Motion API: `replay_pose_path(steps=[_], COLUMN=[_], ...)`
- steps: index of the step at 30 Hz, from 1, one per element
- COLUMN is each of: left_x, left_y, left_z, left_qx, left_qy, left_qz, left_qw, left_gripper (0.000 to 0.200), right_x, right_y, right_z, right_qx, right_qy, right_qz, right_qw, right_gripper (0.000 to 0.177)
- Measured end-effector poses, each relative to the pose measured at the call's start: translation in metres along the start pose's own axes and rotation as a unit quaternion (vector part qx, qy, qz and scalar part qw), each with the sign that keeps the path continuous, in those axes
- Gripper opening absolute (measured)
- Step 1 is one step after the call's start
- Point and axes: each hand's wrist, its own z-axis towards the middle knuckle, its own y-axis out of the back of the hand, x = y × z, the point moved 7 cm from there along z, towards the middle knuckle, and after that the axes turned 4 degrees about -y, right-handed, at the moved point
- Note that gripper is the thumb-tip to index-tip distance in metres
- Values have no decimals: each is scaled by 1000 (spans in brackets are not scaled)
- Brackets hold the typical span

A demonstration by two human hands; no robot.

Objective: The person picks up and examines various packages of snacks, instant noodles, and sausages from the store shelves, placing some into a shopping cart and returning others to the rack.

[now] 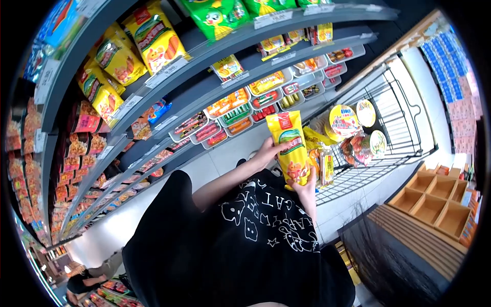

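Observation:
A yellow snack bag [290,146] with a red label at its top is held upright in front of my black printed shirt. My left hand [267,152] grips its left edge around mid-height, thumb on the front. Lower down, my right hand [304,185] holds the bottom right corner. Just beyond the bag stands a black wire shopping cart [391,139]. Inside the cart are a large yellow instant-noodle tub [343,123], smaller round cups [365,113] and several packets [326,166].
Curved grey shelves [204,48] on the left and ahead carry yellow bags [153,38], green bags [217,18] and trays of wrapped sausages [238,113]. A wooden compartment box [428,204] stands at the right. Another person [84,281] bends at the lower left.

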Motion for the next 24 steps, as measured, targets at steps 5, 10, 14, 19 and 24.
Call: replay_pose_path(steps=[5, 10, 14, 19, 24], left_x=[-42, -110, -184, -320, -410], left_y=[19, 30, 77, 119, 158], left_z=[-23, -55, -98, -185, -211], left_qx=[-83, -134, -279, -453, -480], left_qy=[-89, -212, -337, -512, -557], left_qz=[59, 98, -6, 96, 220], left_qw=[991, 963, 899, 723, 641], left_gripper=[37, 33, 27, 28, 30], right_x=[4, 0, 7, 29, 149], right_y=[-20, -34, -33, -41, -134], right_z=[17, 30, 36, 40, 56], right_qx=[76, 174, 180, 200, 313], right_qy=[59, 28, 26, 65, 318], right_qz=[-174, -98, -88, -99, -213], right_qw=[980, 980, 979, 973, 869], right_gripper=[52, 40, 37, 34, 37])
